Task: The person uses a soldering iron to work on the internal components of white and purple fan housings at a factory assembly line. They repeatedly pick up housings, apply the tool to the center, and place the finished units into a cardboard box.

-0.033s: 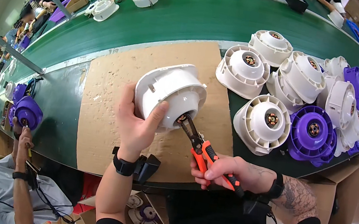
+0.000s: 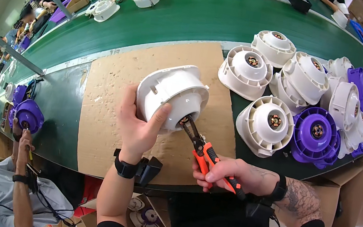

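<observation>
The left hand (image 2: 137,130) grasps the white round plastic housing (image 2: 172,95) above the cardboard sheet (image 2: 115,77), while the right hand (image 2: 224,172), clenched on orange-handled pliers (image 2: 205,156), points them toward ten o'clock into its hub.

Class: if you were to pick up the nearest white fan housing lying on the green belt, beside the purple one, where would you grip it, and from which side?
Grip the white fan housing by its raised central dome, coming from above. It lies flat with the dome facing up and free, while the purple housing and other white ones crowd its ribbed rim, leaving little room at the sides.
</observation>
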Available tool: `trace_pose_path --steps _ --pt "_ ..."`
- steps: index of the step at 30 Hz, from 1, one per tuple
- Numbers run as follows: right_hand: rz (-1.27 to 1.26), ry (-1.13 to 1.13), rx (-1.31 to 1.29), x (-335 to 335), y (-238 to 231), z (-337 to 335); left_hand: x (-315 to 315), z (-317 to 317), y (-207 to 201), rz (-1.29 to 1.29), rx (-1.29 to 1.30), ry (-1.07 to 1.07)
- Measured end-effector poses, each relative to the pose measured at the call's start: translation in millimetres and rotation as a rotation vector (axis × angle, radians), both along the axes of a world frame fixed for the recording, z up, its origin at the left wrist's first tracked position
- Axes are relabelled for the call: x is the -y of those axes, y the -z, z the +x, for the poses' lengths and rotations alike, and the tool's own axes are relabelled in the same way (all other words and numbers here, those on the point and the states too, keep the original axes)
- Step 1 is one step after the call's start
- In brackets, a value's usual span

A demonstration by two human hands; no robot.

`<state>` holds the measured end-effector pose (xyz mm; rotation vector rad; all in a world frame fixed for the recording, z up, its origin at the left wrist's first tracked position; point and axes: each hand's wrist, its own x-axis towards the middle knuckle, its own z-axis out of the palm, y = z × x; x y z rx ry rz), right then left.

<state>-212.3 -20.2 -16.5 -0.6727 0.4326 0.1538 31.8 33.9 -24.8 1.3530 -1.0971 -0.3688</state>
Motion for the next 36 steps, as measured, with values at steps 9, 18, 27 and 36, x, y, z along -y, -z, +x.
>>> trace_pose_path --steps 9,18,27,36 --pt "0.032 0.007 -0.033 1.8 0.1 4.0 -0.7 2.2 2.8 -0.024 0.094 0.011" --pt "0.116 0.023 0.054 -1.2 11.3 0.3 -0.4 -1.7 2.7 -0.075 0.091 0.016" --pt "0.221 0.029 0.205 -15.8 -3.4 15.0 -5.2 3.6 8.7 -0.128 0.006 -0.012" --pt "0.632 -0.047 0.346 -33.3 18.0 -7.1 -1.0 -2.3 -0.3 -0.081 0.33 -0.118"
